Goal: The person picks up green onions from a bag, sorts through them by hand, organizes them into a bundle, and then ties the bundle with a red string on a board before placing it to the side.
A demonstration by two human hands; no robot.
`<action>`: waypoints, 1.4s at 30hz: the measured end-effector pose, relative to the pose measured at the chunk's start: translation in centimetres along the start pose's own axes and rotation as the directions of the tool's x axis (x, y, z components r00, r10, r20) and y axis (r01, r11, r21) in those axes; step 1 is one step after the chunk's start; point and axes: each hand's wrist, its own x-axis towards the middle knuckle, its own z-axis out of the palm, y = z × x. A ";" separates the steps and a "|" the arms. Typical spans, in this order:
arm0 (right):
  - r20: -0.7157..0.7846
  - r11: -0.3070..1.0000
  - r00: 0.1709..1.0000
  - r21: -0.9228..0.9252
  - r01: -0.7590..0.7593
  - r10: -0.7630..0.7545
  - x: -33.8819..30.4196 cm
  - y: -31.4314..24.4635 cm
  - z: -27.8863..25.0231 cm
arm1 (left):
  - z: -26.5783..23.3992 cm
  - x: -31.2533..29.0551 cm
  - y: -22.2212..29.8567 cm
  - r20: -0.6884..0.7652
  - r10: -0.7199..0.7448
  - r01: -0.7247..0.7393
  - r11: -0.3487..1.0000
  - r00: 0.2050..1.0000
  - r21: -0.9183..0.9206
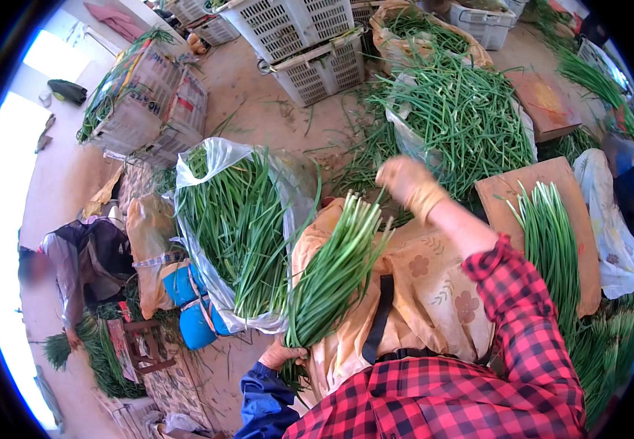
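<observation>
My left hand, below a blue sleeve, is closed round the leafy end of a bunch of garlic chives. Their pale cut ends point up and away, over my lap. My right hand, in a yellowish glove, is raised beyond those ends and apart from them. It is blurred, with its fingers curled in; whatever they hold I cannot make out. Left of the bunch stands a clear plastic bag packed with long green chives. A tan flowered apron covers my lap.
Loose green leaves heap up ahead on the right. A wooden board at my right bears more chives. White crates stack at the back; another crate stands left. Another person handles greens at the far left.
</observation>
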 end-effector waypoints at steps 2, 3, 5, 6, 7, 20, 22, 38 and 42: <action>-0.489 0.995 0.872 0.091 0.035 0.014 1.9 4.7 -3.4 | 0.4 1.0 -0.3 0.062 -0.001 0.010 0.990 0.998 -0.143; -0.712 0.999 0.702 -0.025 -0.040 0.010 2.5 7.1 -4.8 | -0.1 1.7 -0.8 0.130 -0.020 0.039 0.989 0.991 -0.145; -0.855 0.864 0.477 -0.385 -0.325 -0.201 2.3 6.9 -5.0 | -0.5 1.6 -1.0 0.187 -0.031 0.062 0.985 0.982 -0.162; -0.747 0.970 0.632 -0.243 0.032 -0.208 1.2 5.8 -4.2 | -0.9 1.3 -1.1 0.176 -0.027 0.057 0.984 0.984 -0.171; -0.610 0.939 0.742 -0.011 0.343 -0.278 -0.2 4.5 -3.6 | -1.3 1.1 -1.4 0.222 -0.023 0.077 0.967 0.975 -0.241; -0.071 0.918 0.990 0.371 0.141 -0.124 -2.1 1.5 9.2 | -0.2 1.3 -0.2 0.245 -0.037 0.090 0.974 0.969 -0.208; -0.271 0.945 0.935 0.169 0.278 -0.227 -2.5 0.4 9.4 | -0.6 1.3 -0.6 0.230 -0.049 0.107 0.963 0.972 -0.248; 0.226 0.784 0.974 0.600 -0.158 0.023 -0.1 10.3 4.1 | -0.7 2.4 -0.9 0.306 -0.027 0.107 0.963 0.951 -0.249; 0.014 0.761 0.972 0.625 0.174 -0.234 -4.1 8.3 10.6 | -0.4 2.7 -0.6 0.317 -0.042 0.124 0.962 0.947 -0.243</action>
